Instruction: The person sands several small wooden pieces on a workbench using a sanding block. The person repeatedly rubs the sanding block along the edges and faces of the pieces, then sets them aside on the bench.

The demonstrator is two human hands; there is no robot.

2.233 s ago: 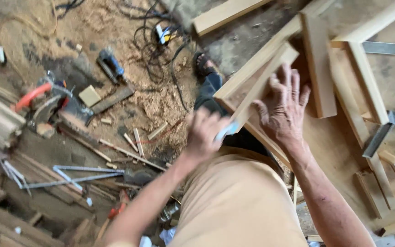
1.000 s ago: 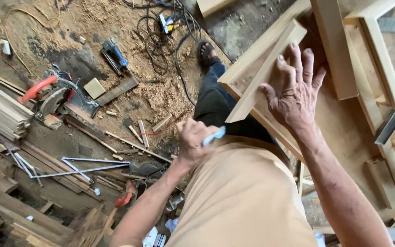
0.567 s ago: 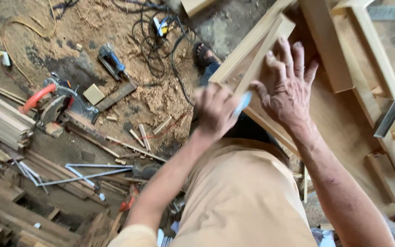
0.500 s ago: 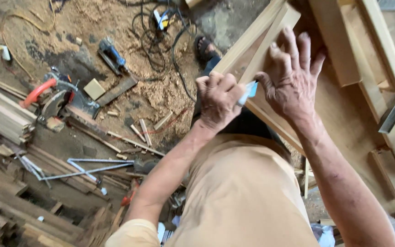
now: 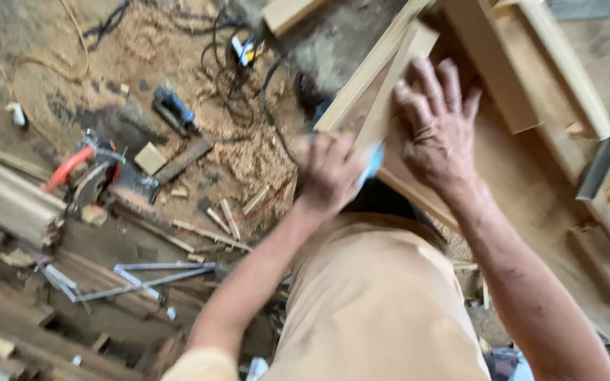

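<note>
left hand (image 5: 330,173): grip on blue piece (image 5: 373,161) | right hand (image 5: 435,130): flat on wooden frame (image 5: 390,85)

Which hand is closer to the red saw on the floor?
Left. The left hand, holding a small blue thing, is at the plank's end, on the side toward the red saw; the right hand lies on the plank, farther away.

Both hands meet on the pale wooden frame (image 5: 383,92) at right; an orange-handled circular saw (image 5: 90,176) lies left on the sawdust-strewn floor (image 5: 248,152)
</note>
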